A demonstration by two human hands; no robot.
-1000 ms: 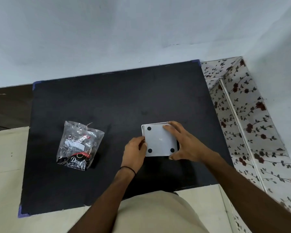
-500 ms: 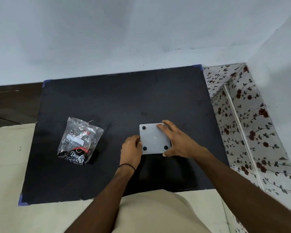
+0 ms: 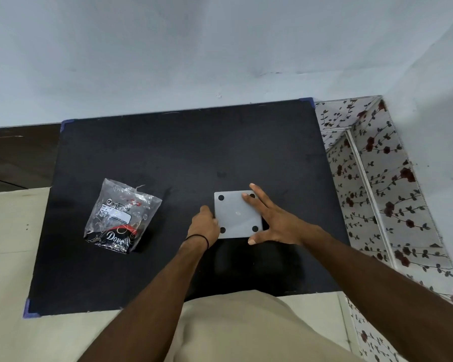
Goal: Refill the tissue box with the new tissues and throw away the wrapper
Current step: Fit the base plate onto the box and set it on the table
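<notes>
A white square tissue box (image 3: 235, 215) lies upside down on the black table (image 3: 168, 158), its flat base with black round feet facing up. My left hand (image 3: 204, 226) grips the box's left edge. My right hand (image 3: 273, 220) lies flat over the base's right side, fingers spread, thumb at the near right corner. A clear plastic wrapper (image 3: 120, 216) with a black and red printed bottom lies flat to the left, apart from both hands. I cannot tell what the box holds inside.
The black table stands against a pale blue wall (image 3: 220, 48). A white cabinet with a red flower print (image 3: 377, 178) stands close on the right. Beige floor tiles (image 3: 11, 257) lie to the left and near me.
My right fingers have slid farther across the base toward its far right corner. The view has shifted, so the table sits lower in frame. The wrapper has not moved.
</notes>
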